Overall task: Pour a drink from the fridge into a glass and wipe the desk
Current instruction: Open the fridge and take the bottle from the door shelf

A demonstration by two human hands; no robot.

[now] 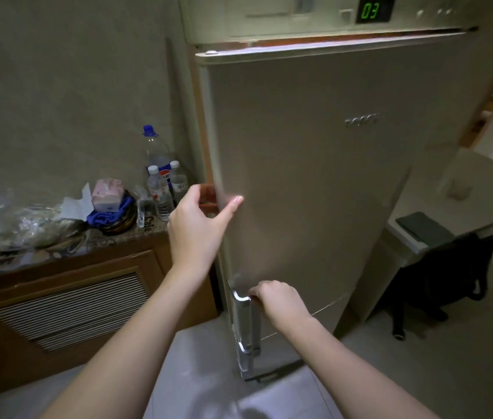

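Observation:
A tall beige fridge (314, 164) fills the middle of the head view, its upper door slightly ajar on the left side. My right hand (278, 300) is closed around the chrome door handle (246, 316) low on the door. My left hand (199, 219) grips the door's left edge, thumb on the front face and fingers curled behind it. A green display (375, 9) at the top reads 03. The fridge's inside is hidden, and no glass is in view.
A wooden cabinet (67, 297) stands left of the fridge. On it are plastic bottles (160, 179), a pink tissue pack (107, 195), a blue cloth (112, 216) and plastic bags (12, 225). A white desk (420, 243) and a black chair (438, 273) are at the right.

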